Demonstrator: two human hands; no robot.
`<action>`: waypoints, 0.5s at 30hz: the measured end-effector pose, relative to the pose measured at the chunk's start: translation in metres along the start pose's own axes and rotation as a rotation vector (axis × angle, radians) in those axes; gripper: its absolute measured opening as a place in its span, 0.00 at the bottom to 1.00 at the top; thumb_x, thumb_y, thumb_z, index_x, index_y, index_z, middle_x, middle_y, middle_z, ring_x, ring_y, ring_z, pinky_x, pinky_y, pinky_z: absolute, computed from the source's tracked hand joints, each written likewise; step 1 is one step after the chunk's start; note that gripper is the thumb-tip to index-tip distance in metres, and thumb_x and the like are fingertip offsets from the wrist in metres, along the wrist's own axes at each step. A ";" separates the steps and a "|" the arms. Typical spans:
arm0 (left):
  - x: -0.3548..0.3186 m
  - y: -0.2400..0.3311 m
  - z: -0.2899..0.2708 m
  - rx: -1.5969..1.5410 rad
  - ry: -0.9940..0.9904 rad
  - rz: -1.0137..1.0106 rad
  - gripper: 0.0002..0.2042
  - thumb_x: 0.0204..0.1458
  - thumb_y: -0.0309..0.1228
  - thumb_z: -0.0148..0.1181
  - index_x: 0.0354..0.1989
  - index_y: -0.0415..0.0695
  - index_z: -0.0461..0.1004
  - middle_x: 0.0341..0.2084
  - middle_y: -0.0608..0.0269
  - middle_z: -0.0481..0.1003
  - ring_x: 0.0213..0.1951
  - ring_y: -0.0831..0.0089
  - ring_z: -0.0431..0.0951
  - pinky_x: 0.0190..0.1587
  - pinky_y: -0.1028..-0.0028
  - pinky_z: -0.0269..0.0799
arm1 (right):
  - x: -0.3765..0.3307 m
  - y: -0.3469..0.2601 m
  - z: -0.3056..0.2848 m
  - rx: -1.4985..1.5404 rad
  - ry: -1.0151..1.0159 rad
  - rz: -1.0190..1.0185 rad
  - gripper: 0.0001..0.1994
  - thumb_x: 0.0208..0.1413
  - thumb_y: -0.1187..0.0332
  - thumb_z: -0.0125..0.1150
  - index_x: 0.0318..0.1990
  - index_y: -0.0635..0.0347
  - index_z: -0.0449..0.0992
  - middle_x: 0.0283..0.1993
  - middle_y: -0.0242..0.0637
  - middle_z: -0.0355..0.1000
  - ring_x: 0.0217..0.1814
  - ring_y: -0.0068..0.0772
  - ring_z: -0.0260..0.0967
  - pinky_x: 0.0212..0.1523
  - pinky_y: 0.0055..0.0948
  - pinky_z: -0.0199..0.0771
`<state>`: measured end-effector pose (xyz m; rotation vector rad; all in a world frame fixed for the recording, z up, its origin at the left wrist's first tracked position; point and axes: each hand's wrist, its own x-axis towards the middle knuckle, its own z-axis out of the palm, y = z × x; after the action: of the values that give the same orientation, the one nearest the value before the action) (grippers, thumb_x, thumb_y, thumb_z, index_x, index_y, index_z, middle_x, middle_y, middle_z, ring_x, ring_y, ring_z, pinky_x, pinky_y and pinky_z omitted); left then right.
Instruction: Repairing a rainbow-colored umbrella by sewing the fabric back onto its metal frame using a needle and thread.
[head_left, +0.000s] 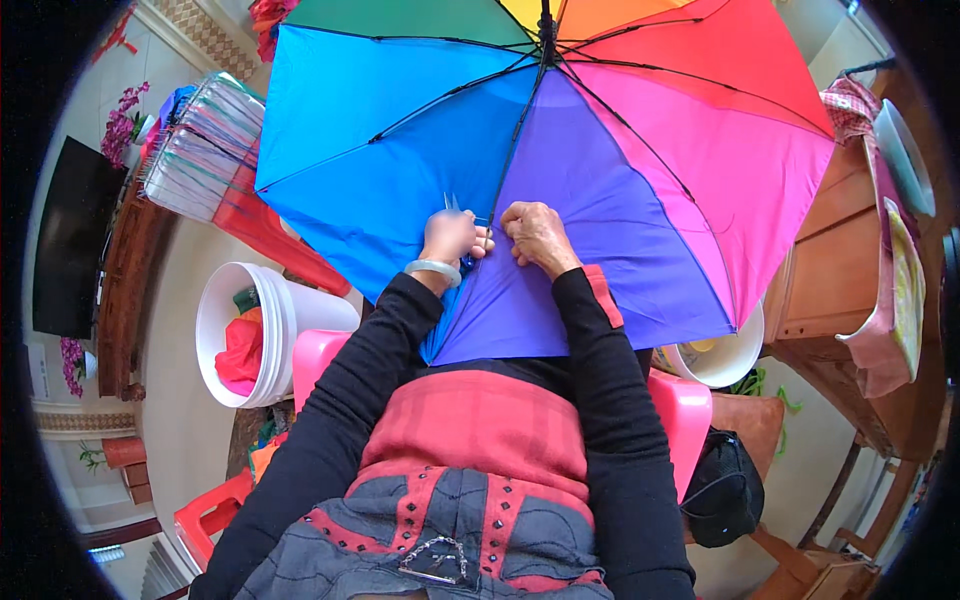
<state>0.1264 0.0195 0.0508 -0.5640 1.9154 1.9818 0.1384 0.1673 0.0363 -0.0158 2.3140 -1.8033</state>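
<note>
An opened rainbow-coloured umbrella (590, 220) lies across my lap with its underside, black ribs and central shaft (547, 35) facing me. My left hand (450, 240), with a pale bangle on its wrist, is closed around small scissors (451, 203); their metal blades point up and away, and a bit of blue shows under the palm. Its fingertips also touch a rib at the seam between the blue and purple panels. Just right of that seam, my right hand (538, 237) is closed in a pinch over the purple panel. Whatever its fingertips hold is too small to make out.
At left, stacked white buckets (285, 325) contain red and green cloth. A pink stool (685, 410) is beneath me. Another white bucket (738, 350) stands at right, near a wooden cabinet (820, 270) and a black bag (722, 488). A red stool (215, 510) is lower left.
</note>
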 end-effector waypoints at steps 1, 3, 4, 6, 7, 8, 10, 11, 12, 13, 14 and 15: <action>0.001 0.000 0.000 0.002 0.000 0.000 0.08 0.49 0.26 0.46 0.27 0.32 0.64 0.19 0.53 0.71 0.17 0.69 0.73 0.13 0.80 0.65 | 0.001 0.002 0.000 0.001 0.001 0.000 0.07 0.43 0.74 0.49 0.27 0.62 0.73 0.14 0.40 0.68 0.13 0.31 0.67 0.16 0.29 0.68; 0.006 0.000 -0.001 -0.050 -0.025 -0.056 0.08 0.49 0.27 0.47 0.28 0.32 0.64 0.19 0.52 0.71 0.17 0.68 0.73 0.13 0.80 0.65 | 0.005 0.009 0.000 -0.060 -0.009 -0.061 0.06 0.45 0.74 0.49 0.30 0.62 0.73 0.14 0.38 0.67 0.12 0.28 0.65 0.13 0.26 0.66; 0.007 -0.001 -0.001 -0.076 -0.037 -0.085 0.08 0.49 0.27 0.47 0.28 0.32 0.64 0.20 0.52 0.71 0.17 0.68 0.73 0.13 0.80 0.65 | 0.005 0.008 0.000 -0.091 -0.015 -0.092 0.06 0.47 0.74 0.49 0.31 0.62 0.73 0.13 0.37 0.66 0.11 0.26 0.65 0.11 0.24 0.64; 0.008 -0.003 -0.003 -0.075 -0.032 -0.069 0.08 0.49 0.27 0.47 0.28 0.32 0.64 0.20 0.52 0.71 0.18 0.67 0.73 0.13 0.80 0.65 | 0.004 0.005 0.000 -0.130 0.000 -0.109 0.07 0.46 0.74 0.49 0.30 0.62 0.73 0.14 0.39 0.67 0.12 0.29 0.66 0.14 0.26 0.66; 0.009 -0.004 -0.004 -0.074 -0.028 -0.054 0.08 0.49 0.27 0.48 0.28 0.32 0.64 0.19 0.51 0.71 0.18 0.67 0.73 0.13 0.80 0.65 | 0.003 0.004 0.000 -0.169 0.015 -0.126 0.07 0.44 0.74 0.48 0.30 0.62 0.73 0.14 0.41 0.67 0.12 0.31 0.67 0.16 0.29 0.67; 0.010 -0.005 -0.004 -0.074 -0.024 -0.038 0.08 0.49 0.27 0.48 0.28 0.32 0.64 0.19 0.51 0.71 0.18 0.67 0.73 0.13 0.80 0.65 | 0.003 0.003 0.000 -0.209 0.030 -0.143 0.08 0.43 0.74 0.47 0.29 0.62 0.74 0.15 0.43 0.68 0.13 0.34 0.67 0.19 0.31 0.69; 0.009 -0.004 -0.003 -0.064 -0.023 -0.043 0.08 0.49 0.27 0.48 0.27 0.32 0.64 0.19 0.52 0.71 0.18 0.67 0.73 0.13 0.80 0.65 | 0.002 0.002 -0.001 -0.191 0.022 -0.120 0.08 0.43 0.74 0.47 0.29 0.62 0.74 0.15 0.42 0.68 0.13 0.34 0.68 0.19 0.31 0.69; 0.008 -0.003 -0.002 -0.055 -0.020 -0.047 0.08 0.49 0.27 0.49 0.27 0.32 0.64 0.20 0.52 0.71 0.18 0.68 0.73 0.12 0.80 0.65 | 0.002 0.002 -0.001 -0.173 0.011 -0.098 0.08 0.43 0.73 0.47 0.29 0.62 0.74 0.15 0.42 0.68 0.13 0.34 0.68 0.19 0.31 0.69; 0.008 -0.003 -0.002 -0.046 -0.017 -0.051 0.08 0.49 0.27 0.49 0.27 0.32 0.64 0.20 0.53 0.71 0.18 0.68 0.73 0.12 0.80 0.65 | 0.002 0.001 -0.001 -0.156 0.000 -0.076 0.08 0.43 0.73 0.47 0.29 0.61 0.74 0.15 0.42 0.68 0.13 0.34 0.68 0.19 0.31 0.69; 0.008 -0.003 -0.002 -0.044 -0.019 -0.051 0.08 0.49 0.27 0.49 0.27 0.32 0.64 0.20 0.53 0.71 0.18 0.68 0.73 0.12 0.80 0.65 | 0.003 0.001 -0.001 -0.154 0.002 -0.075 0.08 0.43 0.73 0.47 0.29 0.61 0.74 0.15 0.42 0.68 0.13 0.34 0.68 0.19 0.31 0.69; 0.008 -0.003 -0.002 -0.033 -0.022 -0.052 0.08 0.49 0.27 0.50 0.27 0.33 0.65 0.20 0.53 0.71 0.18 0.69 0.73 0.13 0.80 0.65 | 0.003 0.001 -0.002 -0.143 -0.001 -0.077 0.08 0.43 0.73 0.47 0.29 0.61 0.74 0.14 0.42 0.68 0.13 0.34 0.67 0.19 0.31 0.69; 0.008 -0.003 -0.002 -0.022 -0.026 -0.053 0.08 0.48 0.28 0.50 0.27 0.33 0.65 0.20 0.54 0.71 0.18 0.69 0.73 0.13 0.80 0.65 | 0.003 0.001 -0.002 -0.132 -0.004 -0.079 0.08 0.43 0.74 0.47 0.29 0.61 0.74 0.14 0.42 0.68 0.12 0.33 0.67 0.19 0.31 0.69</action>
<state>0.1205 0.0173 0.0443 -0.5856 1.8469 1.9699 0.1355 0.1690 0.0349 -0.1328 2.4581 -1.6805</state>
